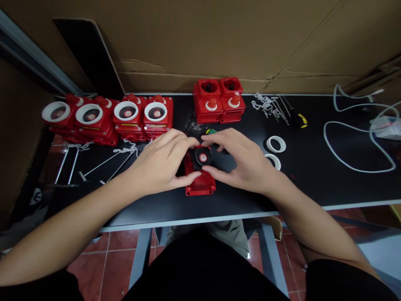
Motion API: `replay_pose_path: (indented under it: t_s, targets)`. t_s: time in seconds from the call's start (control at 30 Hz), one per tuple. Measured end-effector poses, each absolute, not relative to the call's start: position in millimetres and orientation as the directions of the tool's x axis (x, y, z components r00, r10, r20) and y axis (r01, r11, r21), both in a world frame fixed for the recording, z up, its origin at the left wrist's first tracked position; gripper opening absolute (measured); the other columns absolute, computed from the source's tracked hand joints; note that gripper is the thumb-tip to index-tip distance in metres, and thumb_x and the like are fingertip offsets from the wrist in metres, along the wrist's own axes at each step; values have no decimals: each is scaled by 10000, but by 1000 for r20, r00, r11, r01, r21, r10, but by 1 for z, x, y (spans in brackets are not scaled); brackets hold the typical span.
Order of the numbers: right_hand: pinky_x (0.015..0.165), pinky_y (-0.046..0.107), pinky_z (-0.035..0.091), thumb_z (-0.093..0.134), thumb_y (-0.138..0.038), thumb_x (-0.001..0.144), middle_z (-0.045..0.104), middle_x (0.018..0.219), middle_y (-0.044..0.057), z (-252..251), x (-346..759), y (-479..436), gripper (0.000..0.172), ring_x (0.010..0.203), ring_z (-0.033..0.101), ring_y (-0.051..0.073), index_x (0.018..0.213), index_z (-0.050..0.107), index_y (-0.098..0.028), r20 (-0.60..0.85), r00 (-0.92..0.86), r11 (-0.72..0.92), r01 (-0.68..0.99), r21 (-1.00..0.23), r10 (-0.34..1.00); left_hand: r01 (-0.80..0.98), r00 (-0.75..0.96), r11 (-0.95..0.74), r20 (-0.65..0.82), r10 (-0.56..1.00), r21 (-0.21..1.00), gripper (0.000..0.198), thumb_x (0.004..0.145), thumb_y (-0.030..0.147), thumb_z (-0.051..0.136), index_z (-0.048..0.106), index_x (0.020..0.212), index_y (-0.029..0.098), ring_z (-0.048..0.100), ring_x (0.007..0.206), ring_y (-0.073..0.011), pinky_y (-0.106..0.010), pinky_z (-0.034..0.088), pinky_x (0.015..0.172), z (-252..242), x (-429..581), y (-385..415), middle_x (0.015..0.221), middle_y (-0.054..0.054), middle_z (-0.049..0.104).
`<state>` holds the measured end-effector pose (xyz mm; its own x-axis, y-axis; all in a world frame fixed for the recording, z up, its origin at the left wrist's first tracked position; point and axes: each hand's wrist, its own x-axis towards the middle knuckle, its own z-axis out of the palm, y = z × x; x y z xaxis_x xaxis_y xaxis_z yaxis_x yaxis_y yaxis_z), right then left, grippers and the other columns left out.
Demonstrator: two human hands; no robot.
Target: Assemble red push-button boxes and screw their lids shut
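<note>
Left hand [164,163]: wrist low, palm turned inward, forearm slanting in from the near left corner; fingers arched over the far side, thumb forward on the near side.
Right hand [246,163]: near mirror of the first, forearm from the near right; index finger extended, thumb opposite.
Grip: both hands set in a wide curve about one black round piece [203,157] with a red-and-white label; whether the fingertips press on it, I cannot tell.
Placement: the black piece sits between the hands, over the far part of a red housing [200,186], in the middle of the table near its front edge.
Surface: black tabletop [313,179], pale edging. At left, four red units with white rings [128,123]; below them, T-ended metal rods [103,164]. At back centre, two red units without rings [219,104], pale grains [192,125] beside them. At right, two loose white rings [282,145], a yellow-and-black screwdriver [301,120], a looped white cable [360,170].
Room: brown cardboard wall [219,37], leaning dark panel [89,54], red tiled floor [119,255].
</note>
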<state>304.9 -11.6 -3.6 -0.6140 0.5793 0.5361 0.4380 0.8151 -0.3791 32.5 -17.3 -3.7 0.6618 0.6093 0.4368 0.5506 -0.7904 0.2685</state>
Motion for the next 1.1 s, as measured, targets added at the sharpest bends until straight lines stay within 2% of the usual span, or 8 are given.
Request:
replay_pose_path:
  t_s: [0.23,0.53,0.83,0.9,0.97,1.03,1.1]
  targets:
    - [907,428,676,778,-448,1050,782,1289,125,-4,305,-12,535,1105,736,259,1504,613,-219,526,-624,816,455,-356,577,545,677,-806,447,585,229,439,1070,412,703,622,1374,106,732,1179,-355,-490,670,964,-2,32,-16,1231,-184,765]
    - [962,449,684,765,-465,1059,776,1316,138,-6,305,-11,542,1151,734,273,1504,600,-202,554,-628,835,460,-302,547,545,681,-812,455,574,208,454,1066,406,695,618,1384,93,738,1179,-366,-498,680,943,-3,32,-17,1227,-190,774]
    - [954,474,671,759,-498,1052,781,1339,137,-3,308,-9,563,1162,738,288,1526,605,-235,541,-625,825,460,-328,564,555,676,-795,424,602,244,501,1047,436,702,611,1422,117,722,1222,-378,-525,661,1000,-4,31,-16,1239,-182,772]
    - [972,468,658,738,-467,1066,787,1303,126,-1,311,-6,516,1156,740,279,1511,621,-236,554,-596,812,470,-346,581,568,668,-782,412,620,255,544,1028,457,722,603,1443,126,717,1236,-378,-530,649,1032,-4,30,-15,1248,-177,765]
    - [963,443,641,705,-384,1085,794,1213,101,2,316,0,397,1113,742,257,1452,660,-241,599,-539,799,486,-353,592,582,662,-770,397,636,262,571,1012,468,733,595,1456,135,708,1246,-376,-536,635,1057,-3,28,-12,1268,-178,755]
    - [905,408,618,656,-288,1097,782,1089,74,4,320,7,266,1020,730,230,1356,701,-241,671,-461,795,498,-347,581,598,653,-761,398,645,251,558,1010,450,726,590,1456,144,704,1232,-366,-534,623,1061,3,24,-10,1273,-170,754]
    - [837,383,585,605,-218,1099,743,984,53,5,325,14,204,903,688,203,1264,723,-236,738,-377,789,515,-335,560,639,614,-735,424,665,228,476,1031,371,681,594,1446,156,714,1147,-333,-503,616,1028,16,20,-8,1164,-121,762]
